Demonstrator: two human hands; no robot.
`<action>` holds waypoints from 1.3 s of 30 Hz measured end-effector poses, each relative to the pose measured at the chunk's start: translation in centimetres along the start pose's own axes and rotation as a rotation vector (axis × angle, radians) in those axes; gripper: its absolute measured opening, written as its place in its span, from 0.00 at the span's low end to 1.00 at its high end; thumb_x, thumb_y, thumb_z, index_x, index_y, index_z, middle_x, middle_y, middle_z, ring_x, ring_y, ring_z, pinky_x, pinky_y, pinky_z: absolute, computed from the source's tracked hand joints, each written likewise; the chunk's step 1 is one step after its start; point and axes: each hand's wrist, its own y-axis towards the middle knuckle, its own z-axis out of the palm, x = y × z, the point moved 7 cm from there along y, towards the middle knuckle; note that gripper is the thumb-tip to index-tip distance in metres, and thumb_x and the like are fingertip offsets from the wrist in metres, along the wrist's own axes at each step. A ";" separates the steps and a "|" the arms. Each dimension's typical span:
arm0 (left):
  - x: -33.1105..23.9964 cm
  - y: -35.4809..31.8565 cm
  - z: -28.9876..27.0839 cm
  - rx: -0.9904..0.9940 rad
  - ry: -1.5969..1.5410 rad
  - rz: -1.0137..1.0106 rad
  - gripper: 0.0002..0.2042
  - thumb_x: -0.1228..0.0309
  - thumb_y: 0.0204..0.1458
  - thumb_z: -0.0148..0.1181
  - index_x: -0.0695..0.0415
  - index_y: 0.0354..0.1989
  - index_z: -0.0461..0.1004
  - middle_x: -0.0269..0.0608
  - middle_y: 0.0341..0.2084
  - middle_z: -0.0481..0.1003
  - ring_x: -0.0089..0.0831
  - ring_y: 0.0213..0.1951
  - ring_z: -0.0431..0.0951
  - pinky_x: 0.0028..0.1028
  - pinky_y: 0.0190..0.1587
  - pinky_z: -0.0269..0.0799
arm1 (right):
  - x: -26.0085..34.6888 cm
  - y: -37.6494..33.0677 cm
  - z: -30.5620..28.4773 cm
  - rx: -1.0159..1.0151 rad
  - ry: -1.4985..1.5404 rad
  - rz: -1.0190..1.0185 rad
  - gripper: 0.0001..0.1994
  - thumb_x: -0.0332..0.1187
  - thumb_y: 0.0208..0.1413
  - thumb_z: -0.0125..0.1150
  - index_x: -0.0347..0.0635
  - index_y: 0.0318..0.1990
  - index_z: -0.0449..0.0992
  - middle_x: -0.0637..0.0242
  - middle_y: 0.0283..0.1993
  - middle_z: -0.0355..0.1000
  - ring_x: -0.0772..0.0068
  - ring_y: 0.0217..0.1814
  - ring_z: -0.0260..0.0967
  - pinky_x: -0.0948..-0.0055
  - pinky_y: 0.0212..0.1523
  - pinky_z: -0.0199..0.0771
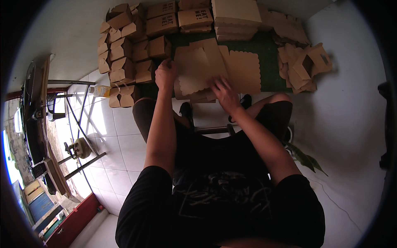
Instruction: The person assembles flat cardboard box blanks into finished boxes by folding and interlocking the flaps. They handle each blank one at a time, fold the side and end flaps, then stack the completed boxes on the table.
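Flat brown cardboard sheets with scalloped edges (193, 68) lie overlapping on a green mat in front of me. My left hand (166, 75) is closed at their left side, close to a small folded cardboard box (159, 47). What its fingers hold, if anything, is hidden. On the right, my right hand (225, 94) rests its outstretched fingers on the lower right part of the sheets. Another scalloped sheet (245, 71) lies flat beyond it to the right.
Folded boxes (122, 70) are stacked at the left; printed boxes (162, 25) and a tall sheet pile (236, 12) stand behind. Loose cardboard pieces (304, 62) lie at the right. A bottle with yellow contents (100, 91) stands left, near a metal-legged frame (84, 107).
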 end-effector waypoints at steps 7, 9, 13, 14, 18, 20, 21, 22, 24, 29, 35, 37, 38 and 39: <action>2.0 0.3 0.4 0.078 -0.059 -0.120 0.29 0.44 0.74 0.52 0.54 0.64 0.84 0.60 0.56 0.86 0.59 0.59 0.86 0.48 0.62 0.80 | -0.5 0.3 -4.0 -0.308 0.317 0.138 0.19 0.26 0.70 0.66 0.47 0.67 0.83 0.55 0.64 0.84 0.51 0.64 0.85 0.55 0.61 0.88; 2.6 0.7 1.2 0.160 -0.204 -0.179 0.32 0.40 0.74 0.51 0.57 0.65 0.83 0.58 0.55 0.87 0.52 0.56 0.88 0.44 0.59 0.81 | -0.3 0.0 -4.9 -0.377 0.401 0.188 0.16 0.27 0.73 0.66 0.45 0.65 0.84 0.55 0.59 0.86 0.53 0.57 0.88 0.58 0.54 0.89; 0.9 -0.2 3.0 0.435 -0.593 -0.234 0.38 0.35 0.72 0.54 0.60 0.70 0.79 0.51 0.54 0.87 0.38 0.51 0.89 0.36 0.52 0.81 | -0.3 -2.1 -5.1 -0.390 0.576 0.394 0.12 0.29 0.77 0.63 0.42 0.61 0.84 0.54 0.49 0.87 0.65 0.42 0.88 0.68 0.40 0.86; -0.1 -0.9 3.4 0.491 -0.652 -0.222 0.39 0.34 0.72 0.55 0.60 0.71 0.78 0.49 0.54 0.87 0.35 0.49 0.89 0.34 0.50 0.81 | -0.6 -3.0 -4.8 -0.381 0.620 0.468 0.11 0.29 0.77 0.62 0.40 0.60 0.85 0.55 0.46 0.86 0.69 0.38 0.87 0.71 0.37 0.84; -4.2 -4.1 4.5 0.618 -0.689 0.026 0.37 0.41 0.70 0.64 0.58 0.76 0.74 0.46 0.56 0.86 0.32 0.46 0.89 0.31 0.48 0.80 | -2.2 -6.6 -2.3 -0.401 0.865 0.765 0.11 0.35 0.81 0.59 0.39 0.57 0.83 0.65 0.42 0.83 0.83 0.37 0.78 0.75 0.37 0.78; -4.7 -4.6 5.7 0.639 -0.589 0.062 0.37 0.45 0.67 0.69 0.55 0.77 0.73 0.49 0.56 0.85 0.36 0.48 0.89 0.34 0.51 0.81 | -3.0 -8.1 -1.0 -0.523 1.027 0.909 0.12 0.38 0.83 0.57 0.39 0.57 0.81 0.69 0.44 0.81 0.86 0.42 0.77 0.77 0.40 0.79; -4.7 -4.8 6.2 0.599 -0.517 0.112 0.36 0.46 0.66 0.70 0.54 0.77 0.73 0.49 0.56 0.85 0.38 0.50 0.89 0.35 0.52 0.82 | -3.6 -9.3 0.4 -0.429 1.115 1.105 0.16 0.41 0.83 0.55 0.37 0.61 0.78 0.59 0.56 0.83 0.66 0.58 0.84 0.64 0.52 0.86; -4.6 -4.9 6.6 0.563 -0.444 0.155 0.36 0.48 0.65 0.71 0.53 0.77 0.73 0.50 0.56 0.85 0.40 0.51 0.89 0.36 0.53 0.82 | -3.8 -9.8 0.7 -0.476 1.219 1.115 0.17 0.42 0.83 0.55 0.38 0.62 0.77 0.59 0.57 0.82 0.66 0.59 0.83 0.62 0.52 0.87; -4.5 -4.8 5.8 0.283 -0.124 0.370 0.35 0.50 0.62 0.72 0.52 0.74 0.74 0.52 0.58 0.83 0.46 0.56 0.87 0.43 0.56 0.82 | -4.1 -11.1 1.8 -0.513 1.468 1.271 0.18 0.45 0.82 0.55 0.40 0.64 0.75 0.59 0.61 0.80 0.65 0.61 0.82 0.60 0.53 0.89; -1.4 -4.9 6.3 0.238 0.252 0.114 0.35 0.47 0.58 0.72 0.49 0.71 0.74 0.61 0.67 0.73 0.62 0.68 0.77 0.57 0.65 0.77 | -5.1 -11.8 2.8 -0.453 1.597 1.387 0.20 0.45 0.81 0.55 0.42 0.68 0.70 0.57 0.64 0.75 0.56 0.67 0.78 0.53 0.55 0.93; -0.4 -5.9 5.7 0.289 0.336 -0.023 0.39 0.41 0.57 0.71 0.59 0.69 0.74 0.56 0.65 0.71 0.60 0.66 0.78 0.56 0.64 0.78 | -7.0 -12.0 6.1 -0.366 1.831 1.404 0.20 0.43 0.82 0.53 0.41 0.70 0.68 0.57 0.67 0.71 0.56 0.62 0.80 0.49 0.61 0.91; 0.4 -6.5 5.6 0.326 0.397 -0.084 0.42 0.38 0.58 0.70 0.62 0.69 0.73 0.56 0.66 0.70 0.60 0.67 0.78 0.56 0.65 0.78 | -7.6 -12.4 6.9 -0.352 1.838 1.421 0.21 0.42 0.82 0.52 0.39 0.71 0.67 0.51 0.69 0.70 0.50 0.67 0.78 0.46 0.57 0.93; 0.8 -6.8 5.7 0.365 0.398 -0.098 0.42 0.38 0.58 0.71 0.61 0.69 0.73 0.56 0.67 0.70 0.60 0.67 0.78 0.56 0.65 0.78 | -7.4 -12.4 7.2 -0.268 1.892 1.426 0.21 0.41 0.82 0.52 0.39 0.71 0.67 0.51 0.68 0.70 0.49 0.65 0.78 0.45 0.58 0.93; 1.2 -7.0 5.6 0.393 0.400 -0.106 0.43 0.38 0.57 0.71 0.61 0.69 0.73 0.56 0.67 0.70 0.60 0.67 0.78 0.55 0.66 0.78 | -7.1 -12.5 7.2 -0.172 1.947 1.445 0.20 0.40 0.82 0.52 0.38 0.71 0.67 0.51 0.67 0.71 0.49 0.64 0.79 0.44 0.59 0.92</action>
